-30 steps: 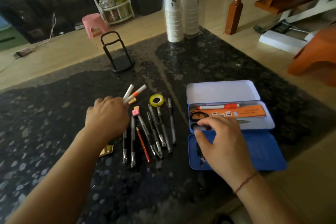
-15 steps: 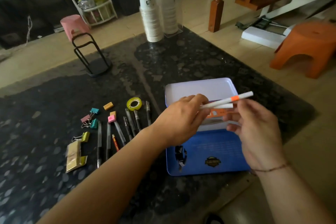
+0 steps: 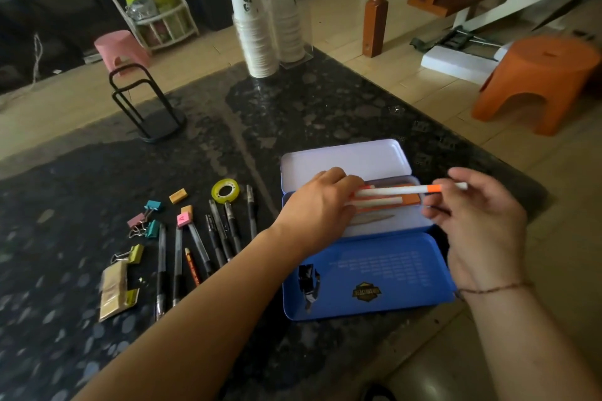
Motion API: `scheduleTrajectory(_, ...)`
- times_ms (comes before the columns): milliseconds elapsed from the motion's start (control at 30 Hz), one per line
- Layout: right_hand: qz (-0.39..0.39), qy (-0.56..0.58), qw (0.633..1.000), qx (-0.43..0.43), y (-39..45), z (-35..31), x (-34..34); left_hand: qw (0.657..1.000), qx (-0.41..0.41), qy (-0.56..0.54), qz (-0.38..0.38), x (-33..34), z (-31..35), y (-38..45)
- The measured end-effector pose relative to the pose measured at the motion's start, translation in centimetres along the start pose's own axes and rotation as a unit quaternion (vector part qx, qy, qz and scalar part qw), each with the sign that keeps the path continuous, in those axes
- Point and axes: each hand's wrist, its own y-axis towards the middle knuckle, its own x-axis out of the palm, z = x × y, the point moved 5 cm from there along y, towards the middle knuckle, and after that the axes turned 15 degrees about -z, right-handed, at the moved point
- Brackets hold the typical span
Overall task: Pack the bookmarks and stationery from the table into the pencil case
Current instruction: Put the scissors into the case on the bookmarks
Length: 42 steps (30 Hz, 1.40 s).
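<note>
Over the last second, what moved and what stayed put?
The left hand lifted two white markers off the table and carried them right, over the pencil case. The right hand left the scissors in the tray and now pinches the upper white marker near its orange band. Pens, tape roll and binder clips stayed put.

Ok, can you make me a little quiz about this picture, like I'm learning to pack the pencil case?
1. True or false: the pencil case lies open on the table.
2. Which item sits nearest the case? A) tape roll B) yellow binder clip C) gold packet
3. Fill in: the white pen with the orange band is held over the case by ___ hands, the left hand and right hand.

Key: 1 true; 2 A; 3 both
</note>
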Motion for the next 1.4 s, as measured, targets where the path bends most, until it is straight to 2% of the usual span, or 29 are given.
scheduleTrajectory(233,0.084,0.083,0.993,-0.022,0.2,-0.2,-1.7,0.996,0.001,0.091,0.02,-0.8,-0.5,-0.3)
scheduleTrajectory(533,0.093,0.072,0.992,-0.044,0.3,0.0,-1.8,0.995,-0.083,0.042,0.045,-0.3,-1.1,0.5)
scheduleTrajectory(667,0.076,0.036,0.995,-0.045,0.3,0.2,-1.7,0.997,-0.053,0.027,0.041,-0.8,-2.5,-0.3)
scheduleTrajectory(800,0.051,-0.022,0.998,-0.037,0.4,0.5,-1.3,0.994,-0.074,0.044,-0.06,-0.5,-4.6,-2.0)
scheduleTrajectory(867,0.032,-0.04,0.998,-0.029,0.5,0.8,-0.7,0.994,-0.081,0.014,-0.078,-0.3,-5.1,-2.5)
scheduleTrajectory(1100,-0.044,-0.074,0.996,-0.001,0.4,2.3,2.4,0.995,-0.055,-0.003,-0.086,-0.7,-5.7,-3.0)
scheduleTrajectory(1400,-0.085,-0.279,0.956,0.029,0.7,2.8,2.1,0.998,-0.039,-0.009,-0.053,-0.5,-5.1,-3.6)
